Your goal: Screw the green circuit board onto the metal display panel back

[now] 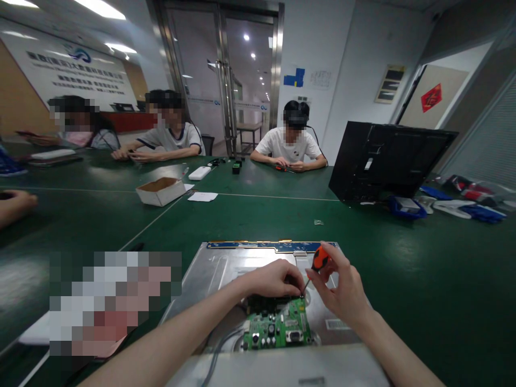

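My right hand (344,285) grips a small orange-and-black screwdriver (320,259) by its handle. The thin shaft slants down to the far right corner of a green circuit board (278,325). Bent over the board's far edge, my left hand (272,278) has its fingers pinched close to the screwdriver's tip; anything between them is hidden. The board lies on a silver metal panel (197,279), which has a narrow blue circuit strip (245,246) along its far edge. A grey cable (217,352) runs from the board's left side toward me.
On the green table (262,215) stand an open white box (161,192) and a black monitor casing (382,161). Gloves (455,208) and a blue tray (407,207) lie at the right. Several people sit across the table, one person (292,142) directly opposite.
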A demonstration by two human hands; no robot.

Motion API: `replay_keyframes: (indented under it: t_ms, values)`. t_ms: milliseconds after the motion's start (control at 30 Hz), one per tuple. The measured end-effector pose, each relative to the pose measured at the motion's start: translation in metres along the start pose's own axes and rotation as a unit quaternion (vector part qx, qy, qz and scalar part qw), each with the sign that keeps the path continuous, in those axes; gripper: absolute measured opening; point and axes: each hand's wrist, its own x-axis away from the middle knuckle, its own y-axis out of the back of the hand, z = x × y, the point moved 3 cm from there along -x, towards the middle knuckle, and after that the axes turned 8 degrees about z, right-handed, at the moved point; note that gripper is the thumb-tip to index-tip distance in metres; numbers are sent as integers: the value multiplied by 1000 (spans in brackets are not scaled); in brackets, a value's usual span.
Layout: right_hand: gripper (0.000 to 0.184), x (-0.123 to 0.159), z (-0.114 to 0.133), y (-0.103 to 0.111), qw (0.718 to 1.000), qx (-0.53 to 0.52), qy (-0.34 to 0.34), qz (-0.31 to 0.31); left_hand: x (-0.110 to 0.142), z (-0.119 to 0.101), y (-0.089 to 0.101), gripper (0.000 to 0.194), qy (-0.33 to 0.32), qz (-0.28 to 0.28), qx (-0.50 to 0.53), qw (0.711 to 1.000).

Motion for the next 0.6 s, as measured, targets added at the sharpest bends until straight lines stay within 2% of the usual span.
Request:
replay_keyframes:
  t_ms: [267, 600]
  values:
    - [63, -2, 5, 1, 998, -45, 9, 34, -1, 0, -1, 13, 11, 2, -7, 1000]
    - [58, -3, 4, 3, 1000, 4, 4, 6, 0, -2, 0, 16, 10, 5, 2, 1000]
